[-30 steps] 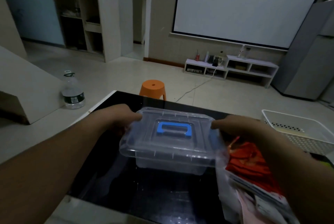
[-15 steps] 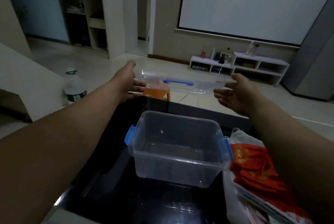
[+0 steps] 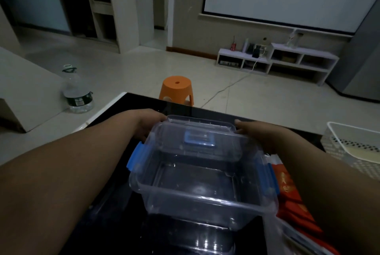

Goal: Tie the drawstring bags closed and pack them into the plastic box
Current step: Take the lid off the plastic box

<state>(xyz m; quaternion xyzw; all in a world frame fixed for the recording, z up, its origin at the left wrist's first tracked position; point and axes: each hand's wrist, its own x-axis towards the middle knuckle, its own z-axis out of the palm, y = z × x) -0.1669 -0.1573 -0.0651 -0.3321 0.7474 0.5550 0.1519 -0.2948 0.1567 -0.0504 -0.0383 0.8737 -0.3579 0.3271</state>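
Observation:
The clear plastic box (image 3: pixel 205 200) stands open and empty on the black table (image 3: pixel 111 123), with blue latches on both sides. Its clear lid (image 3: pixel 197 127), with a blue handle, sits low just behind the box's far wall, seen partly through the plastic. My left hand (image 3: pixel 147 124) grips the lid's left end. My right hand (image 3: pixel 257 133) grips its right end. Red drawstring bags (image 3: pixel 287 189) lie right of the box, partly hidden under my right forearm.
A white perforated basket (image 3: pixel 353 143) stands at the table's right edge. Beyond the table's far edge an orange stool (image 3: pixel 176 88) stands on the floor, and a large water bottle (image 3: pixel 77 92) stands to the left. Papers lie under the red bags.
Both hands lifted the lid off the box, raised it high, then brought it down behind the box's far side. The box now stands open.

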